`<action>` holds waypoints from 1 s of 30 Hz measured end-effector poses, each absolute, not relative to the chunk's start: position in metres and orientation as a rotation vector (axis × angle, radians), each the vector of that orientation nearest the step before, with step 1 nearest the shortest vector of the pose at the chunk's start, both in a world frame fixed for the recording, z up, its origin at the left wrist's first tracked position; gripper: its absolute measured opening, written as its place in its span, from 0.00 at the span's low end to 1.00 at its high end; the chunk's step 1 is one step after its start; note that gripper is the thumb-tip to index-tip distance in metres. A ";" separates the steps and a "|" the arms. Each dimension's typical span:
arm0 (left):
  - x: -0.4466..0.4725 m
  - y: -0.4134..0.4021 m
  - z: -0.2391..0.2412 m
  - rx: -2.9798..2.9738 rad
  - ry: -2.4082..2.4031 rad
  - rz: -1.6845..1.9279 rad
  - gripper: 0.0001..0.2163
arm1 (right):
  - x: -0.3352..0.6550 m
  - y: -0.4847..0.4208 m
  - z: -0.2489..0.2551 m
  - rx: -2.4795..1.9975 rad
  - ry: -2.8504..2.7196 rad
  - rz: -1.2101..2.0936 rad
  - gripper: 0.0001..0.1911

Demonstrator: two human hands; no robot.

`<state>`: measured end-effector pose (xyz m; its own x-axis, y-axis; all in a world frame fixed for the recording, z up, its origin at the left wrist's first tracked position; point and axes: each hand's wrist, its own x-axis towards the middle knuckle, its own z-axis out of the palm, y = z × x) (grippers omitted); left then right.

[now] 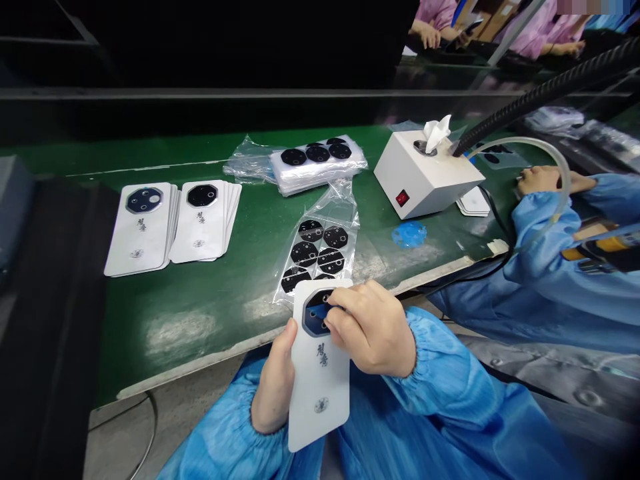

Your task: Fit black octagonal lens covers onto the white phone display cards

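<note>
The right hand (373,327) brings its thumb and index finger to the right edge of a dark octagonal camera window (313,319); whether they pinch a thin film there or merely press, I cannot tell. The left hand (275,380) grips the white phone back panel (320,417) by its side, thumb on the left edge, other fingers hidden behind. The panel is tilted above the person's lap, at the worktop's near edge. The step in hand looks like close fingertip work on that window, and the next move seems to call for a steady panel and light, even control along the octagon's rim.

Just beyond lies a clear sheet of black octagonal pieces (305,253) on the green worktop (235,287). Farther out are two fanned stacks of panels (143,233), a plastic-wrapped pack (295,180) and a white switch box (395,177). A co-worker's blue sleeve (535,223) shows at right; pink-sleeved people sit across.
</note>
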<state>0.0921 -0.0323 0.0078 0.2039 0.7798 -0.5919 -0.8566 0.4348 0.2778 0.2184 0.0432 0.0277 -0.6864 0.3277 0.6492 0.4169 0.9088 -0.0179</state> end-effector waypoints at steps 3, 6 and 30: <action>0.091 -0.028 0.010 -0.118 0.744 1.178 0.13 | 0.218 0.038 0.027 -0.474 -2.420 -0.084 0.10; 0.086 -0.021 0.014 -0.118 0.749 1.221 0.14 | 0.218 0.028 0.028 -0.377 -2.491 0.130 0.12; 0.091 -0.016 0.020 0.049 0.420 1.057 0.24 | 0.312 0.166 -0.046 -1.549 -1.827 0.173 0.06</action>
